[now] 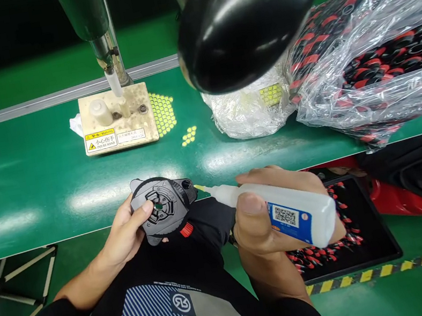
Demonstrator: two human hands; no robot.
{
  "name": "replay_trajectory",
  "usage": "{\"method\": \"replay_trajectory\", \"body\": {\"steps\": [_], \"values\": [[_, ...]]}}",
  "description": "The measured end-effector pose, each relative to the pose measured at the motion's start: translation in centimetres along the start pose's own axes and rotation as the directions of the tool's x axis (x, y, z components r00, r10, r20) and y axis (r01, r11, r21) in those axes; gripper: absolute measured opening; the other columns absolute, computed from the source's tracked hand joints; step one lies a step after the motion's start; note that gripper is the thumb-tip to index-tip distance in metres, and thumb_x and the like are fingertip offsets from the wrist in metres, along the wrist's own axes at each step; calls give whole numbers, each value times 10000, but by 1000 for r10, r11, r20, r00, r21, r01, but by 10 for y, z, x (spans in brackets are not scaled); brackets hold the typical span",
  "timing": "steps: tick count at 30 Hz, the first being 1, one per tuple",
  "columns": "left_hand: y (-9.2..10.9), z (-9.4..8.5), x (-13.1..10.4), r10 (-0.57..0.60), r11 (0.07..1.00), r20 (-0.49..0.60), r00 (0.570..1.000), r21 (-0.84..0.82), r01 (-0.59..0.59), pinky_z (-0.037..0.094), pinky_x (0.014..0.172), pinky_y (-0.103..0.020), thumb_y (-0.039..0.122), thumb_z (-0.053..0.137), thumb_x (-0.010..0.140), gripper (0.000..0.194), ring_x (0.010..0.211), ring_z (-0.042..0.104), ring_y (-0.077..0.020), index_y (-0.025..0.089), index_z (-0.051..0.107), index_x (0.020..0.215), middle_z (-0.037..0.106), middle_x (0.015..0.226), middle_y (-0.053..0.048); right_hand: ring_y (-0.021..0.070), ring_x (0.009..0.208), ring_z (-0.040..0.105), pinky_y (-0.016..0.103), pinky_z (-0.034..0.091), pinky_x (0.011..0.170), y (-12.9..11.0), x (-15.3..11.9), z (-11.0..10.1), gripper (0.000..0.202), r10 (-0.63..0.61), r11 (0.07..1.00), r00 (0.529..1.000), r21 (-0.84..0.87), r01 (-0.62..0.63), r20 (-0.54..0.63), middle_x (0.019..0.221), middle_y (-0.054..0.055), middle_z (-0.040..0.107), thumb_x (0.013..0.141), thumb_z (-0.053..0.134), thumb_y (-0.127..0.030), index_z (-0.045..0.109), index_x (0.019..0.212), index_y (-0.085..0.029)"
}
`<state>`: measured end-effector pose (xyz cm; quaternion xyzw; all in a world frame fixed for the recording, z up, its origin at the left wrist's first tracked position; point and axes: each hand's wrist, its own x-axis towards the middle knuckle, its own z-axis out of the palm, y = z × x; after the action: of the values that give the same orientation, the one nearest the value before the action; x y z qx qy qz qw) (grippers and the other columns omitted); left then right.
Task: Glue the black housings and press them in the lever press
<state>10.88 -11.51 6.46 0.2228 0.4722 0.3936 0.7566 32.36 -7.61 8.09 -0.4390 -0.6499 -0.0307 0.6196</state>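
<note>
My left hand (123, 230) grips a round dark grey plastic housing (169, 211) by its left side, thumb across the face near the slotted centre. A small round socket (187, 184) sticks out at the part's upper right, and a red piece (186, 230) shows at its lower edge. In my right hand (255, 221) is a white squeeze bottle of glue (306, 212) with a blue label, held on its side. Its thin yellowish nozzle tip (199, 187) points left, right beside the socket; whether it touches I cannot tell.
Behind the housing stands a press with a cream base (121, 135). Small yellow discs (163, 114) lie beside it on the green bench (37, 194). A black rounded lamp-like head (252, 20) overhangs. Bagged black-and-red parts (373, 58) sit right; a black tray (373, 222) of similar parts is below.
</note>
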Motion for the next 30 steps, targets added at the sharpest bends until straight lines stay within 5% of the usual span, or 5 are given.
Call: {"method": "replay_trajectory", "body": {"steps": [9, 15, 21, 25, 30], "values": [[5, 5, -1, 16, 1000, -16, 1000, -2, -16, 565, 417, -239, 542, 848, 873, 490, 741, 772, -249, 181, 650, 1140, 781, 1013, -98, 150, 638, 645, 291, 554, 530, 5, 1, 0, 174, -86, 995, 996, -42, 85, -14, 845, -20, 725, 998, 689, -301, 661, 1168, -279], [5, 6, -1, 8, 1000, -38, 999, 2, -8, 599, 444, -253, 557, 868, 848, 528, 732, 770, -246, 176, 641, 1134, 774, 1010, -100, 144, 634, 643, 290, 563, 537, 4, 2, 2, 111, -32, 999, 999, -32, 33, 23, 804, 11, 714, 1006, 669, -282, 680, 1031, -174], [4, 6, 0, 0, 1000, -53, 999, 2, 0, 643, 462, -306, 566, 874, 835, 546, 725, 770, -259, 172, 642, 1134, 773, 1014, -106, 166, 684, 661, 311, 583, 568, 5, -1, 3, 442, -77, 997, 997, 16, 77, 27, 891, -8, 738, 957, 745, -235, 592, 1371, -239], [4, 6, 0, 8, 1000, -53, 999, -6, -8, 595, 421, -257, 559, 873, 841, 527, 728, 768, -253, 171, 649, 1119, 775, 1008, -109, 158, 641, 636, 297, 558, 522, 6, 0, 2, 231, -65, 998, 998, -20, 65, 4, 836, 5, 719, 1001, 681, -275, 664, 1221, -208], [5, 6, -1, 6, 1000, -50, 999, -8, -6, 622, 443, -285, 555, 875, 841, 519, 742, 770, -260, 174, 656, 1117, 776, 1010, -106, 157, 626, 639, 299, 552, 519, 7, 0, 1, 335, -81, 996, 997, -28, 81, -15, 861, -25, 729, 986, 713, -292, 624, 1308, -295]]}}
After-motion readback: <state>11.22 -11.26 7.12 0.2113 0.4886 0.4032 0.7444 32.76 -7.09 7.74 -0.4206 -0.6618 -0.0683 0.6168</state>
